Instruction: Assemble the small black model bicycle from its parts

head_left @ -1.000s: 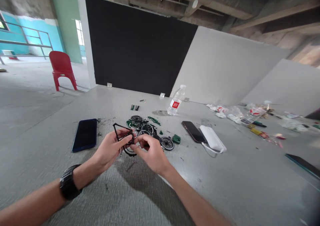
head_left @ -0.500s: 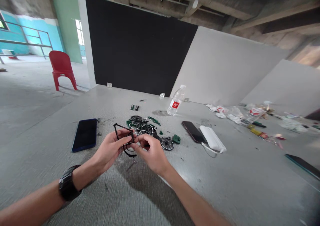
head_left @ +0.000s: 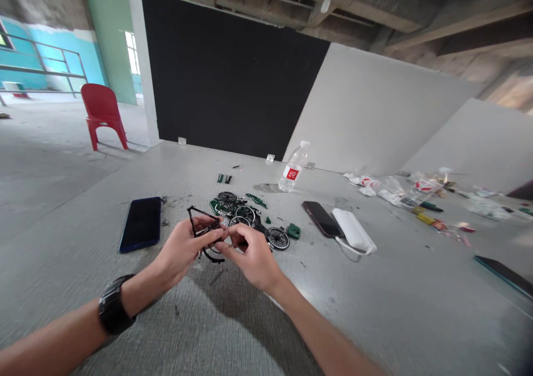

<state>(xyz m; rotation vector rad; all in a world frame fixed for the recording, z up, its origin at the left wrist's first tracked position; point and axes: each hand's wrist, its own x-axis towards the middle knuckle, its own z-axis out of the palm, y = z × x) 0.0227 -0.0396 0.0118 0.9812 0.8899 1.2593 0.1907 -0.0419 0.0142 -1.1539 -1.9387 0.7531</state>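
Gray surface (head_left: 137,315), black frame (head_left: 204,213) between hands (head_left: 180,245)

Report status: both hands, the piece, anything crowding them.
Left hand gripping black frame. Right hand working at frame's right end, exact fingertip contact hidden. Wheels, green parts close by.

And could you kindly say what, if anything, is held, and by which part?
The left hand holds a thin black frame by its middle; whether the right hand grips it too is hidden.
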